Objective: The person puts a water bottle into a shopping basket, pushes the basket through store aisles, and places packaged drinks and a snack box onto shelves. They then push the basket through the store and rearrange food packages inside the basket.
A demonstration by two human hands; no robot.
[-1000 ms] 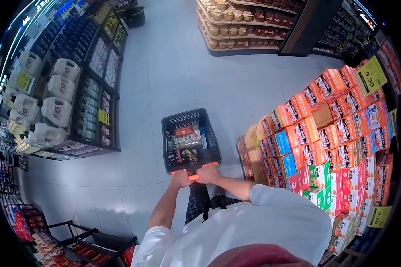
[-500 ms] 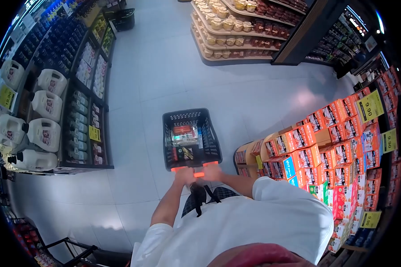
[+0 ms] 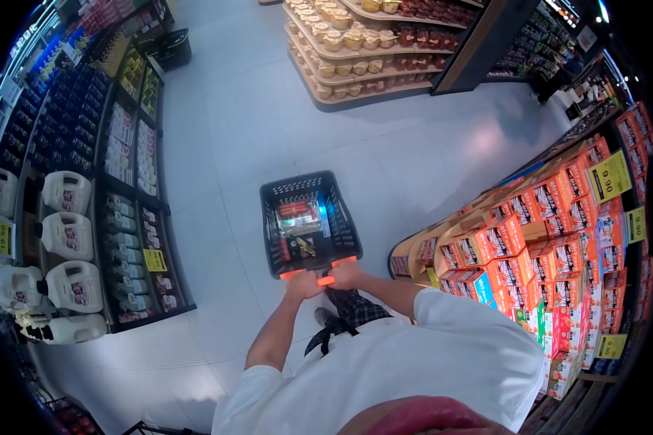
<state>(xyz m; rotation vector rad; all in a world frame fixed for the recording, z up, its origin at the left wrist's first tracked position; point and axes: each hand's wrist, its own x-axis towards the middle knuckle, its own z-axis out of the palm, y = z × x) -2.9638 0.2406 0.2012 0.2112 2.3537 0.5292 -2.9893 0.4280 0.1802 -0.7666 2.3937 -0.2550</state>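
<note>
My left hand (image 3: pixel 304 286) is wrapped round the orange handle (image 3: pixel 327 280) of a dark shopping basket (image 3: pixel 272 250). Beside it, my right hand (image 3: pixel 347 275) grips the same handle a little further right. The basket is perforated and sits low in front of me, near the floor. Inside lie a clear-topped package with red contents (image 3: pixel 297 216), a dark packet (image 3: pixel 304 248) and something bright blue (image 3: pixel 323 209) along the right side. Whether the basket has wheels is hidden.
Shelving with white jugs (image 3: pixel 67 235) and bottles (image 3: pixel 127 264) runs along the left. On the right bulges a display of orange boxes (image 3: pixel 504 239). Ahead stands a tiered stand of jars and cups (image 3: pixel 363 69). Another dark basket (image 3: pixel 173 49) is at the far left. Grey tiles (image 3: pixel 218 159) cover the aisle.
The left shelf's jugs have slid down and left in view, and the stand ahead has shifted left. A shoe now shows below my hands. Both hands keep their grip on the handle.
</note>
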